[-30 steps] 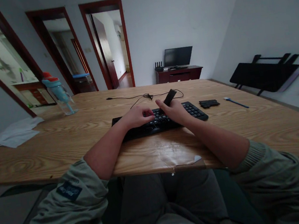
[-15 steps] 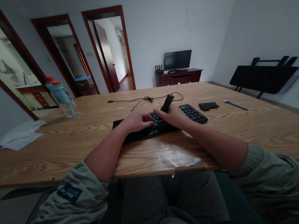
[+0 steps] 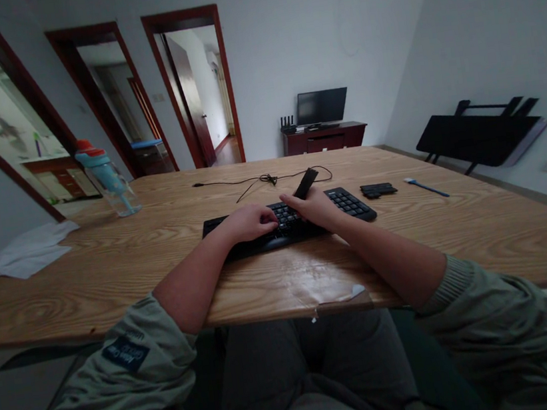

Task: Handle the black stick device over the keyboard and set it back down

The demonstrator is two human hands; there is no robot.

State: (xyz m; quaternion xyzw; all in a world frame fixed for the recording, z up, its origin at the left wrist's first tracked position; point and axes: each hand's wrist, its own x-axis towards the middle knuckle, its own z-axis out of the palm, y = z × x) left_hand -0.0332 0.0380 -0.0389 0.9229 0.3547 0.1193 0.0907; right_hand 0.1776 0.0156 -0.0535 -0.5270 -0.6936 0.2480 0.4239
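Over the black keyboard [image 3: 354, 205] on the wooden table [image 3: 112, 280], the right hand [image 3: 319, 210] grips a dark bar [image 3: 307, 183]; the left hand [image 3: 250, 222] curls, whether around anything I cannot tell. Right of the keyboard lie black pieces [image 3: 378, 190], then a blue brush [image 3: 428, 188].

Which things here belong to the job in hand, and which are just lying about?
In the job, apparently:
keyboard, beneath the left grip
dark object held in the right grip
cable, probably the keyboard's
perhaps the blue-handled brush and dark pieces nearby

Lying about, seemingly:
bottle
white sheet
background monitor
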